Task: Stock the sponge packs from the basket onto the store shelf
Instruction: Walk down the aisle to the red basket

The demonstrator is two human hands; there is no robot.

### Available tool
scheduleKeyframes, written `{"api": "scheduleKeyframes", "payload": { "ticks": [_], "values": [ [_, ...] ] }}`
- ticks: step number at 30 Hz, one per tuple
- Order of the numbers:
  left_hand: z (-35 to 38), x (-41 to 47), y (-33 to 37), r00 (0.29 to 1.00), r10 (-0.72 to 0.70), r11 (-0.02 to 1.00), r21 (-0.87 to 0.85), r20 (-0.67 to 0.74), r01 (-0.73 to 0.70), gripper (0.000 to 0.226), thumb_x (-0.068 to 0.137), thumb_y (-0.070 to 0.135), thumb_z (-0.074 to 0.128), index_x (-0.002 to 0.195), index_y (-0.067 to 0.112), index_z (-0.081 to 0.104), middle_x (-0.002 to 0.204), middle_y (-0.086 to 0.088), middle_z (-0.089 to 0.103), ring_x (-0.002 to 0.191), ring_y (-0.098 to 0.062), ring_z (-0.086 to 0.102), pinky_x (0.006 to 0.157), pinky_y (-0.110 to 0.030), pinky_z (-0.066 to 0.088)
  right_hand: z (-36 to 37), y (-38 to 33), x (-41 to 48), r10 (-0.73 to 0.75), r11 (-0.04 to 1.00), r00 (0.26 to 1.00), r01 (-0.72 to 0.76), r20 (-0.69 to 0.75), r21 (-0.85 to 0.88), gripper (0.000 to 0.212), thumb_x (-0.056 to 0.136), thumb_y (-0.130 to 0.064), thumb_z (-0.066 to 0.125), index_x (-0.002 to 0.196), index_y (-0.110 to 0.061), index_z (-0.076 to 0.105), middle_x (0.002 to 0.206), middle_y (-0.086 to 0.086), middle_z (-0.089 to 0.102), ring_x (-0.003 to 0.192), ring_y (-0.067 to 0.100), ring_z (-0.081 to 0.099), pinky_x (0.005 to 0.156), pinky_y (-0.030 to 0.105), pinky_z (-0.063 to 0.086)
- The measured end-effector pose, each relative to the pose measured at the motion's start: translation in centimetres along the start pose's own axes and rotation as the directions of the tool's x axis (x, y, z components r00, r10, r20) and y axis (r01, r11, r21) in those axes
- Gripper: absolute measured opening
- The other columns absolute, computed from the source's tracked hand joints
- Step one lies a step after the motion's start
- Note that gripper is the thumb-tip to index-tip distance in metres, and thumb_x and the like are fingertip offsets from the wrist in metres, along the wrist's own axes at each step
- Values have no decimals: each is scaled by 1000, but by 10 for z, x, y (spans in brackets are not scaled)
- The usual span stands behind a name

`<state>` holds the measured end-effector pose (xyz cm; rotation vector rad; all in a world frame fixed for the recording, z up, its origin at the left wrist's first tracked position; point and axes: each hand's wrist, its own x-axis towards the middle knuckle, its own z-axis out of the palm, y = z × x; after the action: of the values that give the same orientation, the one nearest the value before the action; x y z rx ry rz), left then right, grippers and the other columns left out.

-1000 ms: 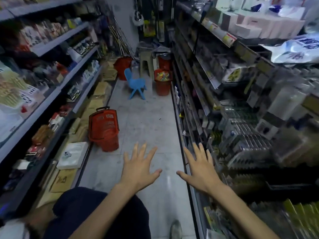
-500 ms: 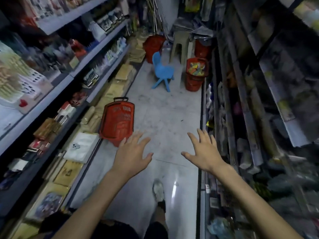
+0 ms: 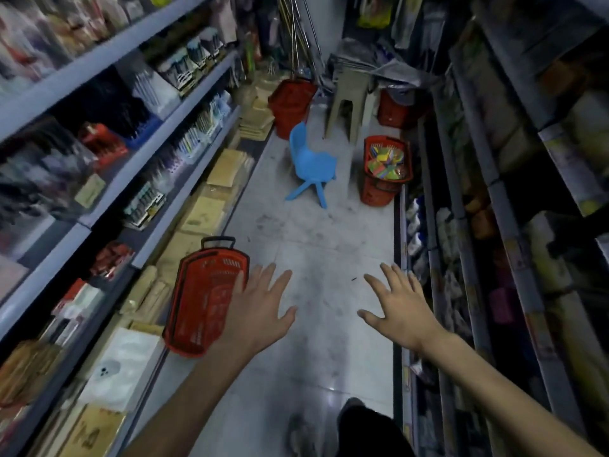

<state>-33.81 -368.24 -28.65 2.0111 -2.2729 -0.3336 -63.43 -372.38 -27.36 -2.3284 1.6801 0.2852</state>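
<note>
The left shelf carries blurred goods. At its foot a red basket stands tipped on end; whether it holds anything cannot be told. The left hand overlaps this basket's edge in the view, fingers spread wide and holding nothing; contact cannot be judged. Further down the aisle a chair stands mid-floor. The right hand is also spread wide and empty, near the right shelf. Beyond it the far basket sits on the floor against that shelf, with colourful packs inside, probably the sponges, well apart from both hands.

The likeliest slip is going to the near basket instead of the far one. The chair narrows the way, so a foot could catch it. The dim light and crowded shelves could lead to packs being put on the wrong tier.
</note>
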Motion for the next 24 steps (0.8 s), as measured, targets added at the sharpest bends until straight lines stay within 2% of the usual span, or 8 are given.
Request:
{"api": "scheduleKeyframes", "payload": {
  "ticks": [2,4,6,10,13,15,21,24],
  "values": [
    [-8,50,-7,999,5,1000,0,38,-5,84,84,71,27,158,32,33,166,-7,31,153,-32,27,122,-55,22,-9,11,42,21,1000,1000,-22,16,22,97,81,-81,10,163,-29,11,172,11,-2,159,32,-7,126,50,-4],
    [-8,97,-13,997,12,1000,18,81,-14,83,87,73,27,161,36,21,170,-3,18,156,-29,17,125,-53,15,-18,22,83,49,997,998,-52,44,51,87,93,-76,29,164,-29,8,172,11,-5,158,32,-10,126,51,-4],
    [-5,154,-21,993,13,999,33,114,-17,81,90,72,33,161,37,19,170,-3,16,156,-29,16,125,-52,15,-27,36,135,62,995,997,-66,56,81,84,98,-69,39,164,-29,7,172,11,-6,158,33,-9,126,51,-1],
    [-5,276,-39,993,47,998,36,112,-51,78,85,69,39,148,25,52,152,-12,52,134,-34,55,108,-52,46,-50,73,243,63,984,996,-73,67,161,84,99,-64,45,164,-27,8,172,11,-2,159,31,-4,126,47,13],
    [-21,364,-45,988,47,998,29,149,-52,73,84,67,45,139,24,61,137,-11,64,116,-32,66,95,-49,54,-79,101,318,71,979,996,-80,56,187,81,99,-62,47,163,-24,14,167,13,17,153,32,19,119,42,33],
    [-36,418,-45,991,72,993,83,109,-82,71,82,68,46,135,24,64,129,-9,68,110,-30,69,90,-49,56,-99,116,365,81,977,996,-85,31,197,80,99,-61,48,163,-23,17,163,12,26,149,30,28,114,41,38],
    [-63,556,-45,988,92,981,162,120,-111,78,76,74,53,139,29,60,137,-7,66,123,-31,65,98,-58,51,-147,151,479,75,984,997,-79,31,160,87,96,-70,38,164,-24,9,171,13,6,159,33,3,126,48,13],
    [-62,626,-49,978,132,981,123,158,-153,78,76,71,51,138,26,62,137,-10,65,123,-34,64,97,-59,51,-160,171,537,89,979,996,-91,17,181,99,82,-79,18,164,-24,9,171,14,5,159,34,1,126,50,8]
  ]
}}
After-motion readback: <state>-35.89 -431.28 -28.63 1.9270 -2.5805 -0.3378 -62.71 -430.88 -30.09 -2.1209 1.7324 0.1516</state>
